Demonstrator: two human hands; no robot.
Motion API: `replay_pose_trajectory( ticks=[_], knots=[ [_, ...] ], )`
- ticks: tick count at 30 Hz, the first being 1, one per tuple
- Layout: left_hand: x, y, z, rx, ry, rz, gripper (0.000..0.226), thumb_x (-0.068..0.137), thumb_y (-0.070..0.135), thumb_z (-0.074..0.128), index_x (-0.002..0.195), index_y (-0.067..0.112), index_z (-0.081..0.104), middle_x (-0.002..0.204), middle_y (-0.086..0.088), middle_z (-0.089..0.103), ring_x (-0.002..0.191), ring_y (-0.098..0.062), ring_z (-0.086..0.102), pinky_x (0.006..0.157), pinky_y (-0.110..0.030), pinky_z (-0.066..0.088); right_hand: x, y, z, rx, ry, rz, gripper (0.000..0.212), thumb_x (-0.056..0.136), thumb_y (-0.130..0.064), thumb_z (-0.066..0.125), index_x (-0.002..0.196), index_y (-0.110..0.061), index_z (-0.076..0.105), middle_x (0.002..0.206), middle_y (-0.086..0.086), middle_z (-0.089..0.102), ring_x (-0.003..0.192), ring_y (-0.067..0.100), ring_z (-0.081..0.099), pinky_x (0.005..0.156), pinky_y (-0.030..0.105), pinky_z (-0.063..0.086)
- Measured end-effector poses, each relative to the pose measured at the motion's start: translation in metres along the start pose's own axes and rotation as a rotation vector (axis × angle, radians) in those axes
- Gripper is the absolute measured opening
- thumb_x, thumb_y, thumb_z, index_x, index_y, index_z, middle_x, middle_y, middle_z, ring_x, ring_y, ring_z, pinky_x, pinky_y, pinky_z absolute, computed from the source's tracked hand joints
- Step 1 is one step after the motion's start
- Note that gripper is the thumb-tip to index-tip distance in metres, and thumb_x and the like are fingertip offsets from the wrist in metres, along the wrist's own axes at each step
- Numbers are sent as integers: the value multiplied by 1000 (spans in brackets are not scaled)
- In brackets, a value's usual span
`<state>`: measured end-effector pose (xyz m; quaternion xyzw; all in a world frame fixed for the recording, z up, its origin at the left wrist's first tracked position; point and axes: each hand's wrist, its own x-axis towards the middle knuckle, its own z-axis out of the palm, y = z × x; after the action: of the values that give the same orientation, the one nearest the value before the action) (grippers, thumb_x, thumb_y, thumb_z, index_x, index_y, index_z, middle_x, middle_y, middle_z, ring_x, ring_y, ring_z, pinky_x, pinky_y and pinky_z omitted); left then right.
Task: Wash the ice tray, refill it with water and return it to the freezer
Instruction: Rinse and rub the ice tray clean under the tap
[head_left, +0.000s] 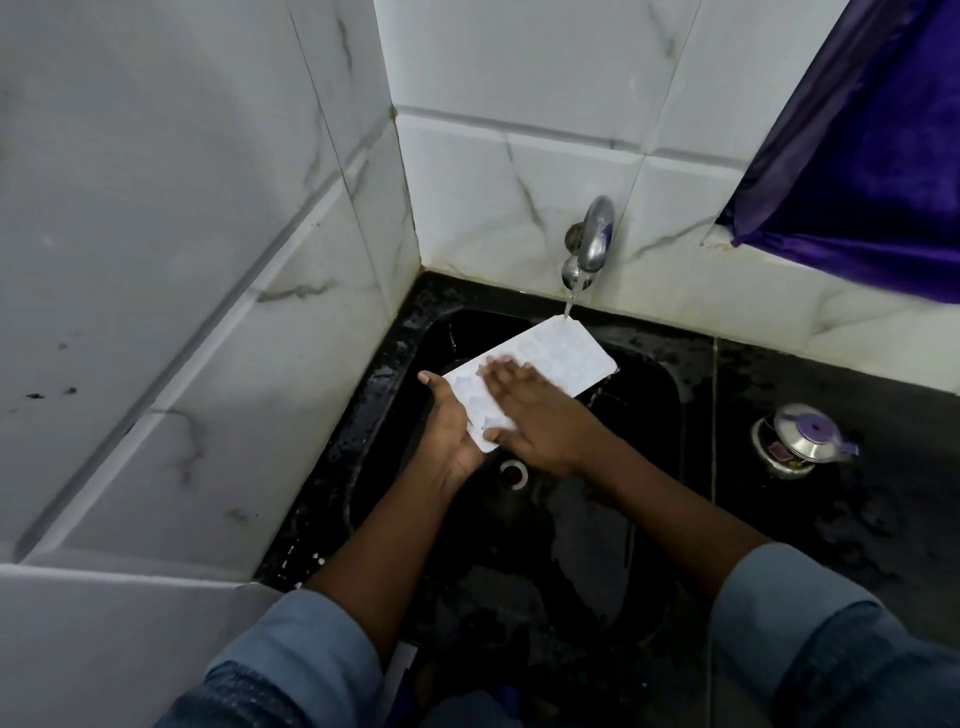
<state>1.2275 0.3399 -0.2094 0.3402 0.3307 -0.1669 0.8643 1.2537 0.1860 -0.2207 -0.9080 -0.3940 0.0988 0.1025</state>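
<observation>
A white ice tray (558, 358) is held over the black sink (654, 384), its far end under the running chrome tap (592, 244). Water falls onto the tray's far corner. My left hand (449, 421) grips the tray's near end from below and the left side, thumb at its edge. My right hand (530, 410) lies flat on top of the tray with fingers spread and blurred. The tray's near part is hidden under that hand.
The sink's drain (514, 472) lies just below my hands. A small steel pot with a purple-knobbed lid (800, 439) stands on the wet black counter (831, 519) at right. White tiled walls close in the left and back. A purple cloth (872, 156) hangs at upper right.
</observation>
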Motion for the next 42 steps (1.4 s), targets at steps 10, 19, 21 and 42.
replay_pose_trajectory(
  ticks=[10, 19, 21, 42],
  knots=[
    [5, 4, 9, 20, 3, 35, 115, 85, 93, 3, 132, 10, 68, 129, -19, 74, 110, -36, 73, 95, -48, 57, 7, 14, -8, 93, 5, 209, 109, 90, -84, 2, 166, -5, -4, 174, 15, -8, 161, 27, -11, 131, 44, -2],
    [6, 5, 1, 15, 14, 16, 110, 87, 91, 6, 127, 10, 70, 117, -19, 78, 107, -36, 75, 93, -48, 58, -5, 53, -12, 103, 67, 343, 112, 89, -86, -8, 166, -6, 1, 174, 17, -1, 162, 28, -7, 131, 47, 4],
    [3, 6, 4, -2, -4, 17, 111, 88, 91, 7, 132, 9, 68, 120, -19, 77, 107, -36, 76, 93, -48, 58, -1, 51, -11, 128, 54, 400, 111, 89, -86, -5, 166, -6, -1, 174, 19, -3, 161, 31, -6, 131, 50, 4],
    [12, 0, 22, -25, -193, 21, 72, 101, 73, 40, 123, 11, 70, 118, -11, 79, 105, -25, 78, 100, -47, 57, 0, 2, -5, 157, 102, 169, 87, 101, -69, 16, 167, -14, 1, 175, 5, -3, 162, 19, -7, 130, 46, -7]
  ],
)
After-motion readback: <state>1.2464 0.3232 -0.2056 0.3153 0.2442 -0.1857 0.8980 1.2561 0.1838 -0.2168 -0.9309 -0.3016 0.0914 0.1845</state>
